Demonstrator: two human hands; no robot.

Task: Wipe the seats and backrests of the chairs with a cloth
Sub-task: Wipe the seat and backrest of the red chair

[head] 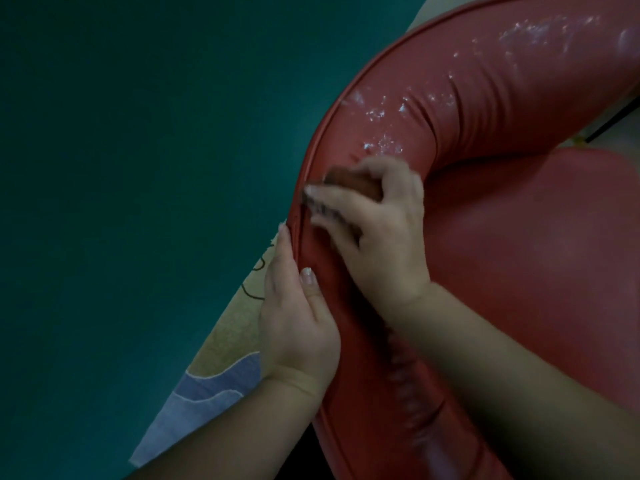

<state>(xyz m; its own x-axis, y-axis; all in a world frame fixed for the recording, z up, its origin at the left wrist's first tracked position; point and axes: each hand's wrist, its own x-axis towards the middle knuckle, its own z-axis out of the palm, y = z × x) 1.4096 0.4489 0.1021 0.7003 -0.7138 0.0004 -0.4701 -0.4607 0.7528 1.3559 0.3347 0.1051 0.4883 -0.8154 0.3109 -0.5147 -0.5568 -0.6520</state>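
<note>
The right hand curls its fingers and thumb round a small bunched cloth, dark reddish with a patterned edge showing under the thumb, and presses it onto the padded backrest of a red chair, just inside the piped outer rim where the backrest bends. The cloth and fingertips are blurred, which suggests a rubbing stroke in hand. The left hand lies along the same rim a little nearer the camera, thumb on the inner face and straight fingers over the outer edge, apparently steadying the chair; I cannot tell how firmly it holds. As a judgement, the work on this chair is partway: the upholstery beside and below the cloth looks plain, while pale flecks and scuffs are strewn on the backrest beyond the cloth, toward its far end, and may be wear that no wiping lifts. The seat shows no obvious marks, though whether it has been wiped cannot be told. Counted: one chair in view, one cloth, two hands; any other chairs lie outside the picture. A green surface fills the left side, and a patterned rug shows under the chair's rim.
</note>
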